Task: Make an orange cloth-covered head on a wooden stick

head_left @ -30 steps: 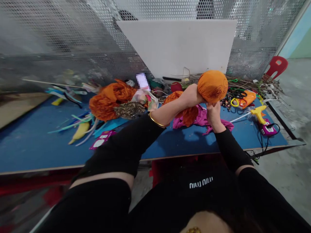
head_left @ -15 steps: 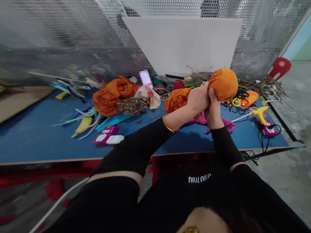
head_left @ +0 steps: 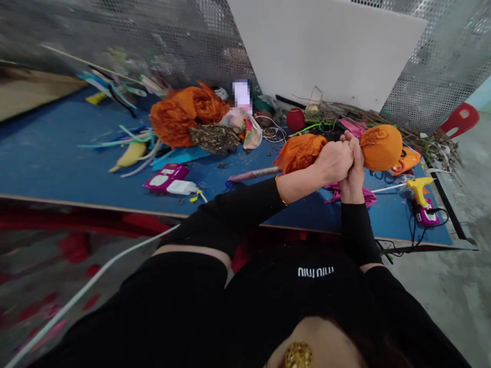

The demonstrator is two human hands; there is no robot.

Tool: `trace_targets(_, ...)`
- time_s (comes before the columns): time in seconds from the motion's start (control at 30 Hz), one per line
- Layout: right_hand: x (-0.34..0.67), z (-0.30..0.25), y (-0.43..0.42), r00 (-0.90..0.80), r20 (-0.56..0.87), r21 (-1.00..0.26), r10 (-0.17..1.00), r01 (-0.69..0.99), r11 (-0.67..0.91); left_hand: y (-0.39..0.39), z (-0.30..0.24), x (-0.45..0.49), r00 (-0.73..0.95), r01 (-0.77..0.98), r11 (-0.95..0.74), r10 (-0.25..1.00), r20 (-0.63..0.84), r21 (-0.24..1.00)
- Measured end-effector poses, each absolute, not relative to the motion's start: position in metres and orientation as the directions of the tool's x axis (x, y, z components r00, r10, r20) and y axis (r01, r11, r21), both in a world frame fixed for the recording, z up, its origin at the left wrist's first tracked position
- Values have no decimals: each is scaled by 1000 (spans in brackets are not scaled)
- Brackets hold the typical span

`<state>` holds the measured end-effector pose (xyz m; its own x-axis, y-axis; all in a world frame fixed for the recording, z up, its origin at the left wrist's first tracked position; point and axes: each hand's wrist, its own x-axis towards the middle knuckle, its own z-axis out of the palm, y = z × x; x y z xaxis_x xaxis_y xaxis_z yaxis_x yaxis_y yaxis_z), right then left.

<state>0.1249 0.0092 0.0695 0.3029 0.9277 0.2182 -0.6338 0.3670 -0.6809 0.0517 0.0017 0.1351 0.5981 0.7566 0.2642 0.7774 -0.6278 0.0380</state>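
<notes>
Both hands are clasped together above the blue table (head_left: 57, 158). My left hand (head_left: 333, 161) is closed around the gathered neck of an orange cloth ball (head_left: 381, 147), and the loose orange cloth tail (head_left: 299, 152) trails out to the left of it. My right hand (head_left: 353, 171) is closed on the same neck from below, fingers wrapped upward. The round stuffed end points right, tilted sideways. Under the hands lies magenta cloth (head_left: 366, 195).
A pile of orange cloth (head_left: 184, 112) and dried stuff (head_left: 215, 138) sit mid-table. A yellow glue gun (head_left: 417, 187), scissors and twigs (head_left: 422, 138) lie at the right. Pink packets (head_left: 164, 179), a pink stick (head_left: 253, 175), coloured strips (head_left: 123, 143) and a white board (head_left: 326, 51) are also here.
The orange ball has swung from upright to pointing right and lower. Both hands have closed tightly together on its neck. The view has shifted left and down.
</notes>
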Motion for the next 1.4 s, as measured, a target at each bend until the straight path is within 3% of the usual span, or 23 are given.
trace_targets(0.3, 118, 66, 6, 281, 243, -669, 928, -644, 370, -16, 121, 48, 404, 888, -448, 867, 293, 102)
trace_targets(0.47, 115, 64, 4, 310, 253, -737, 916, -552, 390, -16, 111, 28, 372, 915, -400, 883, 287, 45)
trace_targets(0.6, 114, 63, 2, 362, 253, -690, 897, -582, 429, -12, 98, 14, 392, 912, -408, 892, 226, 30)
trace_targets(0.97, 113, 68, -1, 373, 183, -703, 910, -597, 387, -4, 75, -1, 567, 800, -599, 775, 279, 37)
trace_targets(1.17, 141, 79, 4, 441, 115, -661, 890, -635, 400, -18, 66, -5, 581, 719, -689, 666, 467, 88)
trace_targets(1.4, 217, 139, -29, 518, 168, -536, 839, -666, 519, -39, 60, -38, 452, 820, -547, 800, 394, 171)
